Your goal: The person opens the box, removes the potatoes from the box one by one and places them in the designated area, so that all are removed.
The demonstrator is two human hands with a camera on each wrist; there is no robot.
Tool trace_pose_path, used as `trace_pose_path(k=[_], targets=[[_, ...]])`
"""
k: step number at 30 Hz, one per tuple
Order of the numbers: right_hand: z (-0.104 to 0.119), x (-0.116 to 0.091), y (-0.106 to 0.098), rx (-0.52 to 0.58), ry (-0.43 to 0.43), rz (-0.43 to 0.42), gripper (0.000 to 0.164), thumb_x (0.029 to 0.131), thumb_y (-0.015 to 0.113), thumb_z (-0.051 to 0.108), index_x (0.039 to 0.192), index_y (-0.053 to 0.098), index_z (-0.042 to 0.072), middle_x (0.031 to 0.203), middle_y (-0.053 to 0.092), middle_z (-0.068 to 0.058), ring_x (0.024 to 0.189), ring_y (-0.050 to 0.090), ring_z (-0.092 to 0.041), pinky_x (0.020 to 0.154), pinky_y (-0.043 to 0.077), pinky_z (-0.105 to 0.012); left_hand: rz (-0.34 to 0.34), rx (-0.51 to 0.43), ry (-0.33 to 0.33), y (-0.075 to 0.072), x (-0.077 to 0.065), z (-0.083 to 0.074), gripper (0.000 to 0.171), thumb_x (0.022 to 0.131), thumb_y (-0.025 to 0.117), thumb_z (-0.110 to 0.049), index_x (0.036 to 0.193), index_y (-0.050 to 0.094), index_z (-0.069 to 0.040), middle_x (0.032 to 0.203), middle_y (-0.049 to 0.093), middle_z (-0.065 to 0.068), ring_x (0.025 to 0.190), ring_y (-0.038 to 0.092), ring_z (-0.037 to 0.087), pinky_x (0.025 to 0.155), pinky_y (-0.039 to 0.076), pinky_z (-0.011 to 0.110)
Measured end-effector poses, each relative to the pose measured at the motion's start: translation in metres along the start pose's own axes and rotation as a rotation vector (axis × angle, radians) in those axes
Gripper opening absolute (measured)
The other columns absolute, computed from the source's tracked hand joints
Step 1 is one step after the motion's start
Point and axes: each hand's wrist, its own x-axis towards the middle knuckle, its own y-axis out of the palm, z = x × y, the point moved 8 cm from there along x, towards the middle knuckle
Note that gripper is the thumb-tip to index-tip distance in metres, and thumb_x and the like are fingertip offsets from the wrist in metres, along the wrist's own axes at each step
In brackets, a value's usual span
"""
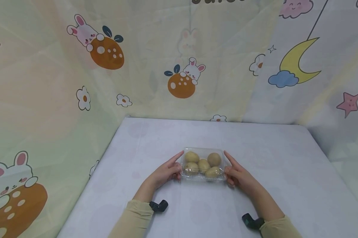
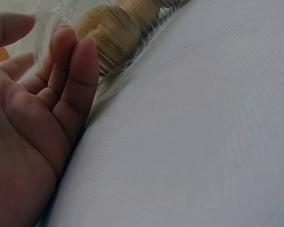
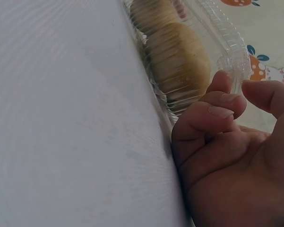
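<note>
A clear plastic box point(image 1: 202, 150) lies at the middle of the white table. Inside it are several small potatoes point(image 1: 213, 159), yellowish-brown and rounded. My left hand point(image 1: 165, 173) is at the box's left side, its index fingertip at the far left corner. In the left wrist view the thumb and bent fingers point(image 2: 85, 61) stand on either side of the plastic rim. Mirroring it on the right side, my right hand point(image 1: 240, 175) has its index finger stretched to the far right corner. Its thumb point(image 3: 264, 92) and curled fingers hold the box's edge.
The white table point(image 1: 265, 148) reaches back to a cloth wall point(image 1: 149, 43) printed with rabbits, flowers and a moon. A similar cloth hangs on the left and right. A black wrist device point(image 1: 159, 206) sits at the left sleeve, another black device point(image 1: 252, 221) at the right.
</note>
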Motion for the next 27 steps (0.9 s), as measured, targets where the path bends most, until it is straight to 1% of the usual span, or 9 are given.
trace_pose_path(k=[2, 6, 8, 10, 18, 22, 27], targets=[[0.0014, -0.0002, 0.0012, 0.026, -0.023, 0.034, 0.075, 0.104, 0.047, 0.015, 0.159, -0.002, 0.031, 0.078, 0.056, 0.004, 0.058, 0.047, -0.008, 0.055, 0.046, -0.023, 0.003, 0.004, 0.003, 0.0002, -0.0003, -0.0006, 0.067, 0.100, 0.055, -0.020, 0.157, 0.023, -0.036, 0.088, 0.056, 0.001, 0.077, 0.059, 0.016, 0.078, 0.054, 0.034], [0.0035, -0.0011, 0.0046, 0.090, -0.063, 0.123, 0.080, 0.101, 0.041, 0.002, 0.159, -0.008, 0.028, 0.083, 0.057, 0.005, 0.061, 0.048, -0.008, 0.058, 0.047, -0.022, 0.003, 0.007, 0.009, 0.0006, -0.0012, -0.0022, 0.067, 0.100, 0.056, -0.021, 0.157, 0.023, -0.035, 0.088, 0.056, 0.001, 0.077, 0.059, 0.016, 0.077, 0.054, 0.034], [0.0037, -0.0014, 0.0056, 0.105, -0.073, 0.156, 0.084, 0.099, 0.041, -0.003, 0.159, -0.010, 0.028, 0.084, 0.058, 0.006, 0.063, 0.049, -0.008, 0.059, 0.047, -0.021, 0.004, 0.007, 0.012, 0.0010, -0.0016, -0.0029, 0.068, 0.100, 0.056, -0.021, 0.157, 0.023, -0.034, 0.088, 0.055, 0.001, 0.078, 0.059, 0.016, 0.077, 0.054, 0.034], [0.0029, -0.0014, 0.0053, 0.104, -0.070, 0.171, 0.087, 0.098, 0.043, -0.004, 0.158, -0.011, 0.028, 0.085, 0.058, 0.006, 0.064, 0.049, -0.008, 0.060, 0.047, -0.021, 0.006, 0.008, 0.015, 0.0011, -0.0016, -0.0031, 0.068, 0.100, 0.056, -0.021, 0.158, 0.022, -0.033, 0.089, 0.056, 0.001, 0.078, 0.059, 0.016, 0.077, 0.054, 0.034], [-0.0010, -0.0011, 0.0017, 0.049, -0.001, 0.134, 0.090, 0.099, 0.053, 0.003, 0.158, -0.007, 0.034, 0.086, 0.058, 0.004, 0.066, 0.051, -0.009, 0.063, 0.049, -0.022, -0.002, 0.004, 0.013, 0.0003, -0.0008, -0.0023, 0.069, 0.099, 0.057, -0.021, 0.157, 0.023, -0.033, 0.089, 0.056, 0.000, 0.078, 0.059, 0.016, 0.077, 0.054, 0.034], [-0.0027, -0.0008, 0.0008, 0.046, 0.006, 0.130, 0.090, 0.099, 0.054, 0.004, 0.158, -0.005, 0.035, 0.086, 0.057, 0.004, 0.066, 0.050, -0.009, 0.062, 0.048, -0.022, -0.002, 0.007, 0.014, -0.0002, 0.0000, -0.0007, 0.070, 0.099, 0.058, -0.020, 0.158, 0.023, -0.032, 0.089, 0.057, 0.000, 0.078, 0.060, 0.016, 0.077, 0.054, 0.034], [-0.0025, -0.0001, 0.0006, 0.051, -0.007, 0.137, 0.090, 0.099, 0.053, 0.003, 0.158, -0.006, 0.035, 0.085, 0.057, 0.005, 0.065, 0.048, -0.008, 0.061, 0.046, -0.021, 0.001, 0.003, 0.013, -0.0003, 0.0001, -0.0007, 0.071, 0.098, 0.059, -0.019, 0.158, 0.023, -0.031, 0.089, 0.058, 0.000, 0.078, 0.059, 0.016, 0.076, 0.054, 0.033]])
